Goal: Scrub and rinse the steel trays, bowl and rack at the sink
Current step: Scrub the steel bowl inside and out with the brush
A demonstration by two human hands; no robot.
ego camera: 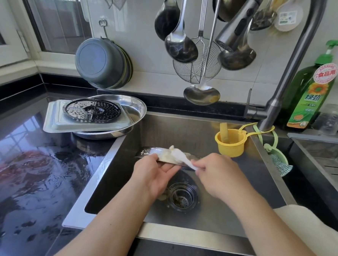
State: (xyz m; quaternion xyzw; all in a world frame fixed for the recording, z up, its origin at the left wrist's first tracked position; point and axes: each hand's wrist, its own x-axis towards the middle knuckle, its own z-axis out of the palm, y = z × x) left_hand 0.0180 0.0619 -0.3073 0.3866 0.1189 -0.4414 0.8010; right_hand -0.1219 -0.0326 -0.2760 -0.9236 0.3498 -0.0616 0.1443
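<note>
Steel piece: a thin flat steel piece, seen nearly edge-on, is held over the sink; whether it is one of the trays or part of the rack, I cannot tell.
Left hand: the left hand cups the piece from below, fingers curled round its near edge, likely to steady it against the rubbing.
Right hand: the right hand pinches the tail of a white soapy cloth between thumb and fingers, the cloth's bulk lying on the steel.
Why over the basin: held above the drain, so suds probably drop straight into it.
Tap: the spray head hangs above; no water is visible, so this looks like scrubbing, not rinsing.
Waiting stack: on the dark counter left of the sink, a perforated round plate sits on an upturned rectangular tray, itself resting in a round steel tray, kept close to hand.
Soap: a green bottle stands behind the tap.
</note>
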